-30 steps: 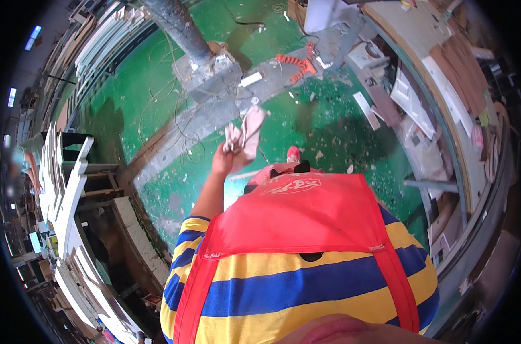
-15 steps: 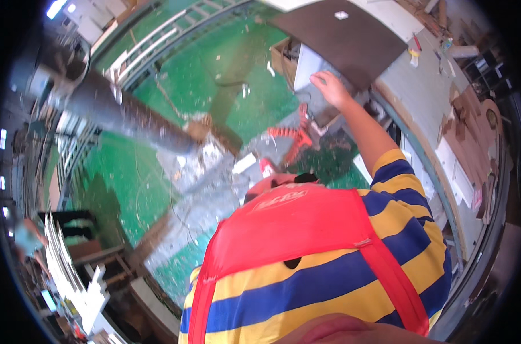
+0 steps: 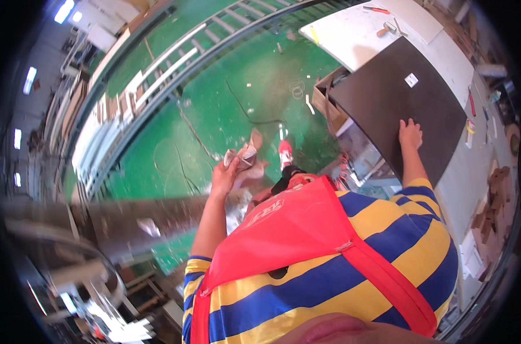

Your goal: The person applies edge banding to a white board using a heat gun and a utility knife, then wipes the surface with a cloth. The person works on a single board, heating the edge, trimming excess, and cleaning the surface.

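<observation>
My left hand (image 3: 224, 178) is closed around a crumpled pinkish-beige rag (image 3: 249, 162), which hangs over the green floor. On a large dark brown board (image 3: 380, 92) rests my right hand (image 3: 410, 136), its fingers stretched out and nothing visible in them. A small white square piece (image 3: 411, 80) lies on the board farther off from that hand. The board lies tilted across the view, partly over a white-topped bench (image 3: 352, 31); what supports its near left corner is hidden.
A hammer (image 3: 386, 30) lies on the bench beyond the board. Below the board's left edge stands an open box (image 3: 324, 97). Metal racking (image 3: 206, 49) runs along the far left, and a thick pipe (image 3: 140, 223) crosses the left side. A dark cable (image 3: 254, 121) lies on the floor.
My view has turned and come nearer the bench. My right hand, raised in the air before, now touches the brown board. My left hand has come into view with the rag.
</observation>
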Tool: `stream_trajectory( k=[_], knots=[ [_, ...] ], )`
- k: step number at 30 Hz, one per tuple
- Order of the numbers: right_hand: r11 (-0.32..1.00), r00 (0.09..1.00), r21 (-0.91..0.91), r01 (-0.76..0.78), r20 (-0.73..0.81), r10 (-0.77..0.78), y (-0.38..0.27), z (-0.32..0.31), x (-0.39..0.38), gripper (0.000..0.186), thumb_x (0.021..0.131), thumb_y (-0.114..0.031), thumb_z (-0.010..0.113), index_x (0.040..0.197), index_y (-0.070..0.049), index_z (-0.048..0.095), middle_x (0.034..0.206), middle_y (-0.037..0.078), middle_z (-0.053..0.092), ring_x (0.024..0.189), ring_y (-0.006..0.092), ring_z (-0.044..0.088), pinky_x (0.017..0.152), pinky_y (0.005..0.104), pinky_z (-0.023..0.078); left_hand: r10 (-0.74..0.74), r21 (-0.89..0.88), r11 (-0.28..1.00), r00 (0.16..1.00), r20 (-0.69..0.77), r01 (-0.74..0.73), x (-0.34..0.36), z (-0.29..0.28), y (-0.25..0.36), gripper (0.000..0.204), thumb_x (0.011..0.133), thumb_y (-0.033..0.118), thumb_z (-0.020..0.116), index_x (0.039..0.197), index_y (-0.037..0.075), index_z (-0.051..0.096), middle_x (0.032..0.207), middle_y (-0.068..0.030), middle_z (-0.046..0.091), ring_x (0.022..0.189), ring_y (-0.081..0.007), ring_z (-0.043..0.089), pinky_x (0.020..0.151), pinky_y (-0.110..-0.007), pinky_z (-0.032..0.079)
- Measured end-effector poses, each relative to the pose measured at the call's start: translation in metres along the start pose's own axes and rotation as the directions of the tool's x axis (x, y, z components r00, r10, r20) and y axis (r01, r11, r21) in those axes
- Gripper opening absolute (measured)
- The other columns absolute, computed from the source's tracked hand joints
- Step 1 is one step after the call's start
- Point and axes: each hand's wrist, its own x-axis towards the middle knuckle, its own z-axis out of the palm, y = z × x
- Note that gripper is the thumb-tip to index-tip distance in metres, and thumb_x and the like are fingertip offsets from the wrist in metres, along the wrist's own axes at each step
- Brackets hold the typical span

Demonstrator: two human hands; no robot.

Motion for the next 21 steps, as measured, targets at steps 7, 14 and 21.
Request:
stream_trajectory(
  k=[7, 14, 21],
  knots=[
    [0.974, 0.969, 0.105, -0.199, 0.168, 0.18, -0.09, -0.023, 0.121, 0.045, 0.094, -0.049, 0.051, 0.12, -0.016, 0.066, 0.118, 0.014, 0.066, 0.11, 0.0359, 0.062, 0.092, 0.048, 0.05, -0.123, 0.663, 0.744, 0.992, 0.014, 0.083, 0.235, -0.041, 0.026, 0.055, 0.091, 0.047, 0.058, 0.103, -0.006, 0.068, 0.09, -0.0278, 0.068, 0.09, -0.0368, 0.069, 0.078, -0.044, 0.05],
    [0.723, 0.999, 0.689, -0.04, 0.054, 0.004, -0.26, -0.056, 0.215, 0.034, 0.089, -0.037, 0.061, 0.106, -0.009, 0.072, 0.096, 0.015, 0.071, 0.091, 0.0299, 0.069, 0.081, 0.0369, 0.052, -0.264, 0.821, 0.564, 0.961, 0.079, 0.087, 0.405, -0.084, 0.021, 0.05, 0.091, 0.046, 0.058, 0.105, -0.001, 0.068, 0.089, -0.0241, 0.069, 0.085, -0.0338, 0.068, 0.075, -0.044, 0.05],
    [0.652, 0.993, 0.75, 0.108, -0.047, -0.111, -0.413, -0.049, 0.34, 0.029, 0.092, -0.028, 0.062, 0.105, -0.003, 0.071, 0.096, 0.017, 0.071, 0.088, 0.0288, 0.069, 0.079, 0.0346, 0.053, -0.368, 0.864, 0.484, 0.928, 0.061, 0.136, 0.63, -0.11, -0.005, 0.041, 0.091, 0.042, 0.061, 0.106, 0.005, 0.068, 0.086, -0.0214, 0.069, 0.08, -0.0315, 0.067, 0.069, -0.044, 0.05]
  ],
)
